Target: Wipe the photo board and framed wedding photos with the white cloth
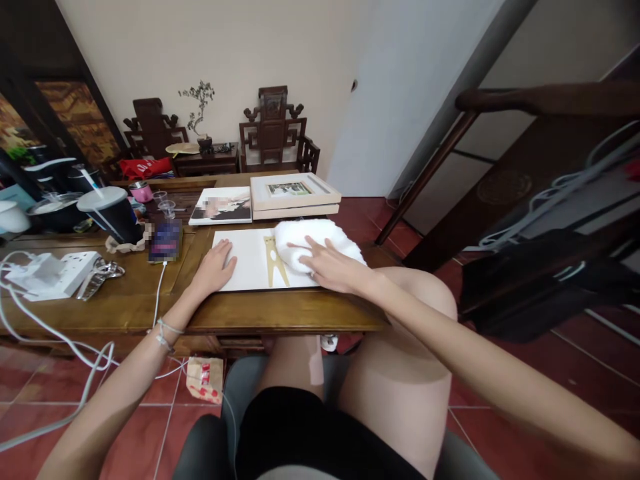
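A white picture board (250, 263) with a pale gold figure printed on it lies flat near the front edge of the wooden table (280, 313). My left hand (215, 267) rests flat on the board's left part, fingers stretched out. My right hand (327, 263) lies with fingers spread on a white fluffy cloth (305, 237) that covers the board's right part.
Behind the board lie a photo print (223, 205) and stacked light wooden frames (295, 195). To the left are a phone (165, 240) on a cable, a power strip (57, 272), keys (100, 277) and a lidded cup (113, 212). A dark railing (525, 100) stands at right.
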`<state>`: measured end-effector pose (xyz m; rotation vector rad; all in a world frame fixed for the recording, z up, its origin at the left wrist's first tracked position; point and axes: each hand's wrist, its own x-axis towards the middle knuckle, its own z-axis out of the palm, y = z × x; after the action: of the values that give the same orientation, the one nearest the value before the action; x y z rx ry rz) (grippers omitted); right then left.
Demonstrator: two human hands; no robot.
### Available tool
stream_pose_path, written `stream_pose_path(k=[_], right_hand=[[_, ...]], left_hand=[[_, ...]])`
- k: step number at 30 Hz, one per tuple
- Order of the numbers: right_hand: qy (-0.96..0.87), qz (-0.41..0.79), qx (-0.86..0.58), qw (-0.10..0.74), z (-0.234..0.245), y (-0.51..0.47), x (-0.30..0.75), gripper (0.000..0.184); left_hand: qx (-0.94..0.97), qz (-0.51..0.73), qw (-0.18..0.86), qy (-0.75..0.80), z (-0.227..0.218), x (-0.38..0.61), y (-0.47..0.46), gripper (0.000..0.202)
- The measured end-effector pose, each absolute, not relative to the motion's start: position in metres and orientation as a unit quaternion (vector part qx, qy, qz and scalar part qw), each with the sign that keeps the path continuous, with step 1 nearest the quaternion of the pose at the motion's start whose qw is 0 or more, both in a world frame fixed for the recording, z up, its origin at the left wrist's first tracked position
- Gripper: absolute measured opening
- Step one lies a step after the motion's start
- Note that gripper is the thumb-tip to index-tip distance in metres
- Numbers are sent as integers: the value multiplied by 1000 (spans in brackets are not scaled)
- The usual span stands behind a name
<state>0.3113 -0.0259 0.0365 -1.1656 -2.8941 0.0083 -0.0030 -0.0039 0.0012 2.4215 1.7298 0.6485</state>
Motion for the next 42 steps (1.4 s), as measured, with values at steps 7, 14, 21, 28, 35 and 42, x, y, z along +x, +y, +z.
stream_pose_path(k=[7,14,21,28,35,42], right_hand=[[-911,124,-392,21,86,-84,342,42],[-884,111,-450,53,108,-10,286,41],[-869,55,-482,92,71,21,232,43],[-926,25,-365,93,44,-61,258,43],[-931,79,-349,70,88,-68,269,34],[-890,60,-447,73,83,0,211,45]], left_hand=[[791,207,50,574,1,-1,-5,51],[791,209,55,572,3,-2,-5,52],[793,217,55,566,4,-5,-4,50],[793,225,53,563,-1,-3,-3,50],[786,223,61,573,-1,-2,-3,51],[788,226,70,569,1,-5,-2,49]])
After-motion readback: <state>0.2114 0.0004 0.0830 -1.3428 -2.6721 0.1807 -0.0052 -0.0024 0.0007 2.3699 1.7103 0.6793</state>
